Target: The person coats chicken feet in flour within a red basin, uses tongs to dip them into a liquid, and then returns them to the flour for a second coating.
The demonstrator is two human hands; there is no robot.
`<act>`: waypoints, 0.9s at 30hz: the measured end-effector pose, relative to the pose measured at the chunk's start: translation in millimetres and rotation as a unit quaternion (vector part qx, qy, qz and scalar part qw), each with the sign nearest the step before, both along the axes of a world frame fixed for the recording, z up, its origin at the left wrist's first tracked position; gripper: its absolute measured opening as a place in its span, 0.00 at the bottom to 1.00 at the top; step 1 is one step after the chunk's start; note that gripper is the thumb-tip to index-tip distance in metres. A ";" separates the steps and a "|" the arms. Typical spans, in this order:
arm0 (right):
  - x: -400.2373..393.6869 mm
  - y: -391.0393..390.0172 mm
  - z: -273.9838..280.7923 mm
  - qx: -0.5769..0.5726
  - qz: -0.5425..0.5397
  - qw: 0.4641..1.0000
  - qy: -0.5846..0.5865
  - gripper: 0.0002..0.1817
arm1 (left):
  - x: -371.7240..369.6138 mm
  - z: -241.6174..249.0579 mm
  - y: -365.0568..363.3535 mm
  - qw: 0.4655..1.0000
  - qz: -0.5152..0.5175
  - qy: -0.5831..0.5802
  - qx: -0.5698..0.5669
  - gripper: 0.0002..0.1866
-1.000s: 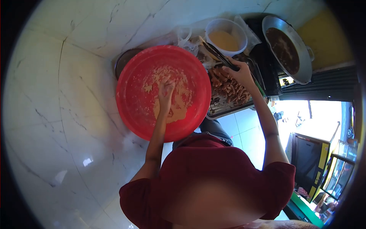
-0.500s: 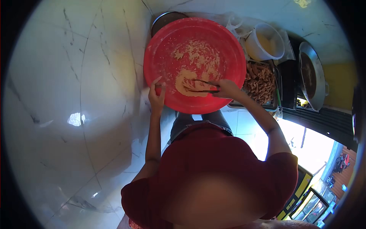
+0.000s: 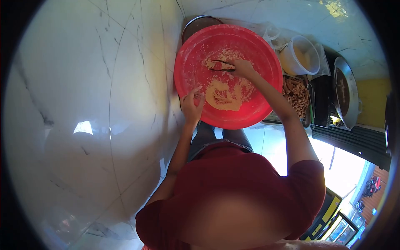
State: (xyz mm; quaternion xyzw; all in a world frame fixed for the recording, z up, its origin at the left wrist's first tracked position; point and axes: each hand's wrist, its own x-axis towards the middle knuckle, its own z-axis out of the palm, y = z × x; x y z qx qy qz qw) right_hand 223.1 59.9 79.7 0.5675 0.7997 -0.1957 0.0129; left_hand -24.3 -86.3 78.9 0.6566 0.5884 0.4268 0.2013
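Observation:
A large red basin [image 3: 187, 54] holds pale flour-like powder in two patches. In the nearer patch of powder [image 3: 223, 96] lie a few strips that look coated. My right hand [image 3: 243, 68] is closed round a pair of dark tongs [image 3: 223, 68], whose tips point left over the clumpy farther patch [image 3: 229, 54]. The tong arms stand apart, and I cannot make out anything between them. At the basin's left rim, my left hand [image 3: 193, 109] grips the edge, its thumb and fingers curled over the inside.
Right of the basin sits a tray of brown fried-looking strips [image 3: 296, 96]. Behind it stands a white tub [image 3: 299, 56] with yellowish contents. Farther right is a wide metal pan of dark liquid [image 3: 343, 89]. A marble-patterned wall [image 3: 83, 104] rises close on the left.
My right hand and the tongs have moved from the nearer powder patch to the farther one. The whole view has shifted slightly, and my left hand stays at the rim.

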 end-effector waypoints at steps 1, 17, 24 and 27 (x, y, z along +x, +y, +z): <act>0.4 4.1 -6.8 -0.006 0.007 1.000 -0.016 0.25 | 0.0 -1.5 0.0 1.000 0.002 0.002 0.003 0.15; 27.1 -39.0 -3.4 0.012 -0.164 0.976 0.142 0.24 | -2.8 -1.7 0.1 1.000 0.002 -0.012 0.001 0.15; 54.1 -90.3 28.8 0.039 -0.209 0.949 0.233 0.26 | -2.4 -2.0 2.1 0.998 -0.014 0.043 -0.037 0.14; 79.3 -108.8 57.3 0.095 -0.228 0.930 0.271 0.27 | -1.8 -0.7 1.8 0.996 -0.023 0.045 -0.077 0.14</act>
